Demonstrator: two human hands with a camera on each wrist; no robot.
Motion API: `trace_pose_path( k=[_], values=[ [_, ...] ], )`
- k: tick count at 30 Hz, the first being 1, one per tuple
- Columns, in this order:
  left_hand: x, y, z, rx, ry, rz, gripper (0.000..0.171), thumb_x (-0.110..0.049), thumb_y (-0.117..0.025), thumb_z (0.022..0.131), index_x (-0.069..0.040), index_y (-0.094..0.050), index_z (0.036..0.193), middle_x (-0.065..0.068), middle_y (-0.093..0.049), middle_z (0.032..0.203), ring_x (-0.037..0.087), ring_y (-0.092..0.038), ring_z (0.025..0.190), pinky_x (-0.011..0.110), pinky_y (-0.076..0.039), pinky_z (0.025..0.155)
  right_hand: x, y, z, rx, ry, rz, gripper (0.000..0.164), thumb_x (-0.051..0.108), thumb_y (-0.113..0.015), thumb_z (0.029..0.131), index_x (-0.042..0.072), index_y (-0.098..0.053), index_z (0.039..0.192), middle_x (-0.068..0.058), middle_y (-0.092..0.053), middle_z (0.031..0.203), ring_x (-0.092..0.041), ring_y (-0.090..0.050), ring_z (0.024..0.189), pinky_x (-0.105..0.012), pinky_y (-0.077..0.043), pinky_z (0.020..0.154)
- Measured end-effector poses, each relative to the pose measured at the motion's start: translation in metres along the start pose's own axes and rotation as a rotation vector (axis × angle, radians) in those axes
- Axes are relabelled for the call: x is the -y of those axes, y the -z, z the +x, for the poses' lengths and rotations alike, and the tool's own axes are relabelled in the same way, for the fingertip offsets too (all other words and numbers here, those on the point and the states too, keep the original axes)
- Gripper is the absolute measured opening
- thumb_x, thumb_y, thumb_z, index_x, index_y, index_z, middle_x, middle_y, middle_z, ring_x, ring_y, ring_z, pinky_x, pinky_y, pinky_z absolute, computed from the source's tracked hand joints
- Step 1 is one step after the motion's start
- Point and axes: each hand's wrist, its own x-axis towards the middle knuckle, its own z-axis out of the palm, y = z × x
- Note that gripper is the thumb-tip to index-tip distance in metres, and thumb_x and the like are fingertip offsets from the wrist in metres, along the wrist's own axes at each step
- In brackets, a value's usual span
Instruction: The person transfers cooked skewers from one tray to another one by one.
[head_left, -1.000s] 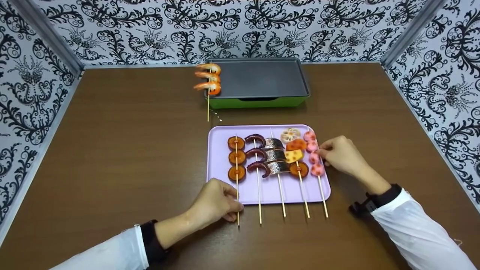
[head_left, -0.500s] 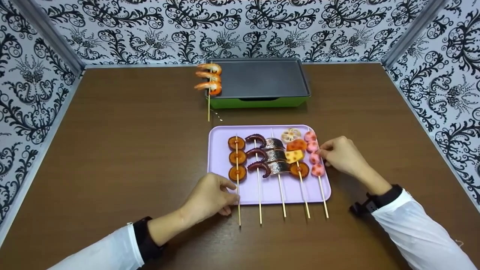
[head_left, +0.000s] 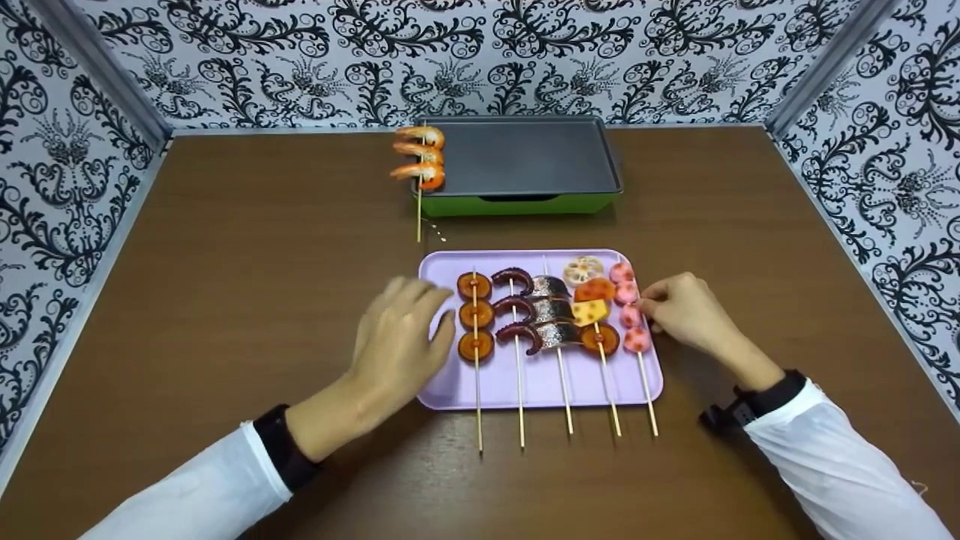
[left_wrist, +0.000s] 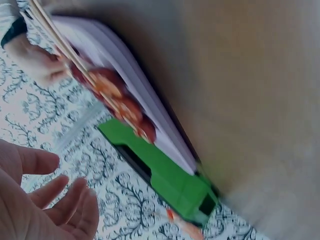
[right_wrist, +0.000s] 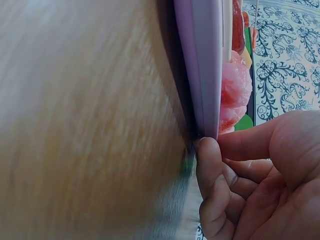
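Note:
A lilac tray (head_left: 499, 386) lies on the table, bearing several food skewers side by side. At its left is the skewer of brown round slices (head_left: 475, 346); beside that come octopus tentacles (head_left: 517, 330), silvery fish pieces (head_left: 555, 335), a mixed skewer with a yellow piece (head_left: 590, 312), and pink balls (head_left: 637, 340). My left hand (head_left: 397, 337) hovers with spread fingers over the tray's left edge, holding nothing; the left wrist view shows its loosely bent fingers (left_wrist: 70, 200). With thumb and forefinger, my right hand (head_left: 688, 311) pinches the tray's right rim (right_wrist: 205, 75).
Behind the tray stands a green grill (head_left: 450, 205) with a flat dark plate (head_left: 517, 157). A shrimp skewer (head_left: 431, 176) lies across its left end, the stick jutting forward. Patterned panels (head_left: 450, 67) border the table's back and sides. Skewer sticks overhang the tray's front edge.
My left hand has let go of the brown-slice skewer's stick and moved up and left, its fingers spreading. The right hand stays at the tray's right rim.

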Motion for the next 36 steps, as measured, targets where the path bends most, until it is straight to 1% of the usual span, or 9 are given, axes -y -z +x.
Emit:
trace_pose_path(
  k=[3,6,13,16,20,24,28,30,36],
  values=[
    [0.007,-0.003,0.009,-0.032,-0.023,0.054,0.035,-0.023,-0.062,0.081,-0.010,-0.063,0.113,0.009,-0.064,0.112,0.024,-0.057,0.103,0.038,-0.049,0.089,0.000,-0.001,0.000,0.002,0.006,0.005,0.016,0.022,-0.059,0.084,0.011,-0.071,0.082,-0.005,-0.068,0.067,-0.013,-0.061,0.051,-0.024,-0.046,0.043],
    [0.014,-0.008,0.019,-0.011,0.016,0.050,0.051,-0.030,-0.061,0.083,-0.015,-0.051,0.130,0.014,-0.053,0.132,0.033,-0.051,0.120,0.046,-0.039,0.105,0.000,-0.001,0.000,0.003,0.012,0.011,0.016,0.019,-0.059,0.084,0.009,-0.071,0.082,-0.006,-0.068,0.066,-0.013,-0.060,0.050,-0.024,-0.045,0.041],
    [0.035,-0.015,0.049,0.095,0.232,-0.033,0.070,-0.049,-0.055,0.085,-0.031,-0.023,0.144,0.018,-0.035,0.146,0.037,-0.039,0.131,0.051,-0.025,0.114,0.000,-0.002,0.000,0.010,0.026,0.009,0.016,0.019,-0.059,0.085,0.009,-0.071,0.080,-0.007,-0.066,0.063,-0.011,-0.056,0.047,-0.024,-0.043,0.040],
    [0.043,-0.016,0.063,0.166,0.389,-0.159,0.073,-0.054,-0.053,0.084,-0.031,-0.021,0.145,0.013,-0.034,0.148,0.032,-0.037,0.134,0.047,-0.028,0.114,0.000,-0.002,0.000,0.005,0.026,0.009,0.017,0.019,-0.059,0.085,0.008,-0.071,0.080,-0.007,-0.067,0.065,-0.011,-0.057,0.048,-0.024,-0.044,0.040],
    [0.057,-0.017,0.080,0.182,0.565,-0.359,0.068,-0.048,-0.058,0.083,-0.017,-0.037,0.140,0.009,-0.045,0.141,0.023,-0.043,0.130,0.040,-0.036,0.109,0.000,-0.001,0.000,-0.003,0.023,0.000,0.016,0.020,-0.059,0.085,0.009,-0.071,0.080,-0.006,-0.066,0.064,-0.011,-0.057,0.048,-0.024,-0.044,0.041],
    [0.069,-0.021,0.094,0.160,0.739,-0.577,0.050,-0.034,-0.062,0.084,-0.007,-0.052,0.125,0.011,-0.061,0.116,0.019,-0.060,0.099,0.035,-0.051,0.089,0.001,0.000,0.001,-0.004,0.019,-0.001,0.016,0.021,-0.060,0.085,0.010,-0.071,0.080,-0.006,-0.066,0.063,-0.010,-0.057,0.048,-0.023,-0.044,0.041],
    [0.078,-0.027,0.104,0.193,0.907,-0.882,0.038,-0.021,-0.060,0.087,0.000,-0.052,0.118,0.008,-0.061,0.087,0.015,-0.062,0.068,0.035,-0.057,0.075,0.001,0.000,0.000,-0.005,0.014,0.004,0.016,0.021,-0.061,0.085,0.010,-0.071,0.080,-0.006,-0.066,0.064,-0.010,-0.057,0.048,-0.023,-0.044,0.041],
    [0.081,-0.030,0.108,0.218,0.962,-0.988,0.035,-0.018,-0.059,0.088,0.002,-0.052,0.115,0.009,-0.061,0.079,0.016,-0.063,0.062,0.036,-0.058,0.074,0.000,0.000,0.000,-0.008,0.015,0.005,0.016,0.021,-0.061,0.084,0.010,-0.071,0.080,-0.006,-0.066,0.063,-0.010,-0.057,0.048,-0.023,-0.043,0.041],
    [0.086,-0.037,0.115,0.279,1.013,-1.113,0.036,-0.015,-0.059,0.088,0.006,-0.055,0.117,0.014,-0.064,0.080,0.020,-0.067,0.064,0.033,-0.059,0.073,-0.002,0.000,0.000,0.001,0.018,0.006,0.017,0.023,-0.060,0.085,0.011,-0.071,0.079,-0.005,-0.067,0.064,-0.011,-0.058,0.049,-0.024,-0.043,0.040]
  ],
)
